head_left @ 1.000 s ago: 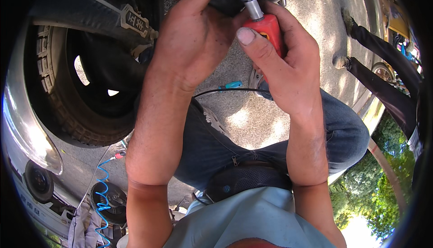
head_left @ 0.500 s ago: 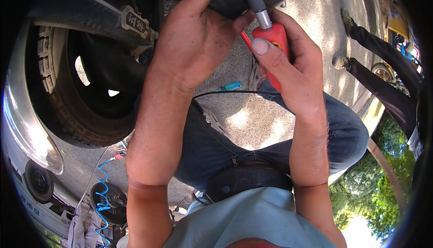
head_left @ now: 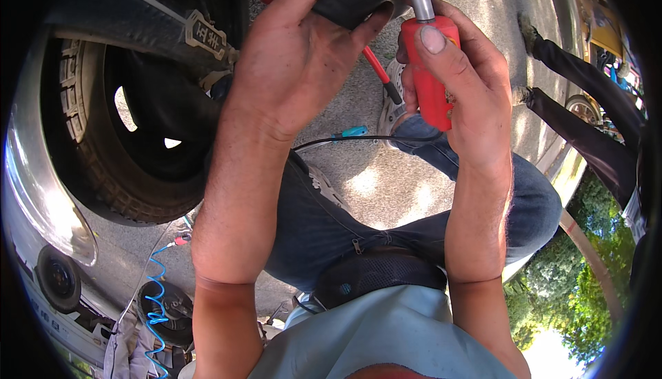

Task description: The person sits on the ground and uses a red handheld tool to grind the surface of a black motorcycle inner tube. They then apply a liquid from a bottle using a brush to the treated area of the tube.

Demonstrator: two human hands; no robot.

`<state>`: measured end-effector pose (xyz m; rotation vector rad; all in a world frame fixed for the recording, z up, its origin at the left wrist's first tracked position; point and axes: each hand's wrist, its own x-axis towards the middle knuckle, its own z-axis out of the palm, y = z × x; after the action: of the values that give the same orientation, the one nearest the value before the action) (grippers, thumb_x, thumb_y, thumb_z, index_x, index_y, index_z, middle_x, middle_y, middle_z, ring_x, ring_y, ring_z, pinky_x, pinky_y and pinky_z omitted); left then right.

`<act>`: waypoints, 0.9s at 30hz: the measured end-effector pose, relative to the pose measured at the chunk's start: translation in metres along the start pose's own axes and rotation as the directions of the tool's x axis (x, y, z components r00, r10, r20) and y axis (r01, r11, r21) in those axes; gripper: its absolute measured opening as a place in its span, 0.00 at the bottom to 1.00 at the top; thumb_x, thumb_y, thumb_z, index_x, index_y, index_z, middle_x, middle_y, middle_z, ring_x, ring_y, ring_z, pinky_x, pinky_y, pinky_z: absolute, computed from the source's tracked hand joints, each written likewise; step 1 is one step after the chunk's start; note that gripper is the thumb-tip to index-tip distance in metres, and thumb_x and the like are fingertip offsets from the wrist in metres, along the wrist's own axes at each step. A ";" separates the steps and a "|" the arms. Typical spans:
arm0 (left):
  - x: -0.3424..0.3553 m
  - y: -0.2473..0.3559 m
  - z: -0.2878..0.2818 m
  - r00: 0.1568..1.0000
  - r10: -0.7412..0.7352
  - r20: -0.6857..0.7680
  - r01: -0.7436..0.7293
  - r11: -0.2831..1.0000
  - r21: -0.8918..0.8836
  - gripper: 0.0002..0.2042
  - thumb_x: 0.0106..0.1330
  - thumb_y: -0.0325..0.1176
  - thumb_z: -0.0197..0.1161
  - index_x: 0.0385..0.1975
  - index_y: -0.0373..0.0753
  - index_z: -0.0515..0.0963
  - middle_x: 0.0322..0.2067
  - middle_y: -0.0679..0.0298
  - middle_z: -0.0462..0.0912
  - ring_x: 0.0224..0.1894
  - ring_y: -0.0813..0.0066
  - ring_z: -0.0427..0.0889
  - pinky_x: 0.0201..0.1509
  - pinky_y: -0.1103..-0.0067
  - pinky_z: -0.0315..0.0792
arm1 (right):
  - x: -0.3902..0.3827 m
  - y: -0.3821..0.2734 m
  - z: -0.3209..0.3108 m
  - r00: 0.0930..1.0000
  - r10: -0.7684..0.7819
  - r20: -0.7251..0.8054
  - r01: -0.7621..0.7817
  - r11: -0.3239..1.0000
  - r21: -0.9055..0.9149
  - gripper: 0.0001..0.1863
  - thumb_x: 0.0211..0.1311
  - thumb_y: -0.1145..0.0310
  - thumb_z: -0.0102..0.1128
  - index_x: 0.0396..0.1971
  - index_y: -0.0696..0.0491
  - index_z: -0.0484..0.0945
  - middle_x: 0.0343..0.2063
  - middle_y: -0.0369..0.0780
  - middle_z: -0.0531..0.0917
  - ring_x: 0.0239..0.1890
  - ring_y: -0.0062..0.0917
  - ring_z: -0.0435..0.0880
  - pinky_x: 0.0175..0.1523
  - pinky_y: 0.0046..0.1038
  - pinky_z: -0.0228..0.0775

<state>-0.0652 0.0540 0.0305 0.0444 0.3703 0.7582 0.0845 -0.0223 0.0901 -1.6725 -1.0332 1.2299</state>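
Sunlit grey pavement [head_left: 386,189] spreads beneath a person seen from their own head height. The person is low to the ground, with blue jeans [head_left: 534,213] bent at the knee and a pale teal shirt [head_left: 372,324] at the bottom. A big tyre [head_left: 124,193] with chunky tread fills the left side, beside a dark vehicle arm. Green trees [head_left: 552,296] show at lower right; above them, another person's dark trousers [head_left: 586,127] come in from the right edge.

At top centre is a smooth black part [head_left: 345,0], rounded and cut off by the frame. Below it, the left hand [head_left: 293,62] has its palm toward the viewer and its thumb raised alongside the black part. Some of its fingers are hidden, so whether it grasps anything cannot be told. The right hand [head_left: 476,69] is wrapped firmly around a red tool [head_left: 433,86], thumb pressed on its front. The tool stands almost upright, well above the pavement and right of the left hand; a silver collar and dark grey shaft rise from its top, past the right end of the black part.

At lower left hangs a coiled blue hose [head_left: 157,317]. A slim red rod [head_left: 376,65] with a dark end slants out from behind the left hand's fingers. Smallest, a turquoise object [head_left: 355,131] lies on the pavement.
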 end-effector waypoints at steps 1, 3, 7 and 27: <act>0.001 0.001 -0.003 1.000 0.008 0.018 -0.008 1.000 -0.007 0.25 0.84 0.47 0.42 0.67 0.34 0.69 0.62 0.55 0.80 0.66 0.63 0.77 0.75 0.64 0.67 | 0.001 0.000 0.000 1.000 0.011 0.006 -0.012 0.997 0.076 0.31 0.72 0.59 0.63 0.65 0.66 0.70 0.35 0.47 0.83 0.24 0.24 0.82 0.25 0.25 0.75; 0.005 0.002 -0.013 0.998 0.025 0.053 -0.023 0.999 -0.022 0.24 0.84 0.47 0.41 0.67 0.34 0.69 0.62 0.55 0.80 0.66 0.63 0.77 0.75 0.64 0.66 | 0.002 0.002 -0.001 0.999 0.032 0.021 -0.036 0.973 0.226 0.31 0.71 0.59 0.63 0.66 0.66 0.70 0.36 0.47 0.83 0.24 0.24 0.82 0.25 0.25 0.74; 0.002 0.001 -0.004 1.000 0.004 -0.030 -0.005 1.000 -0.020 0.25 0.84 0.47 0.42 0.68 0.34 0.68 0.62 0.55 0.80 0.67 0.62 0.76 0.76 0.64 0.65 | -0.003 0.010 -0.003 0.997 0.063 0.040 -0.070 0.976 0.207 0.33 0.71 0.61 0.63 0.68 0.66 0.68 0.37 0.47 0.83 0.25 0.25 0.82 0.26 0.25 0.75; 0.003 0.001 -0.009 1.000 -0.021 -0.009 0.021 0.999 -0.048 0.24 0.83 0.47 0.45 0.68 0.35 0.69 0.62 0.56 0.80 0.66 0.62 0.77 0.76 0.63 0.64 | -0.007 0.020 0.004 0.998 0.055 0.023 -0.060 0.946 0.318 0.30 0.69 0.62 0.66 0.65 0.64 0.72 0.32 0.42 0.82 0.22 0.21 0.79 0.26 0.23 0.71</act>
<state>-0.0669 0.0559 0.0218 -0.0081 0.3611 0.7462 0.0820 -0.0351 0.0725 -1.4520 -0.7501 1.3679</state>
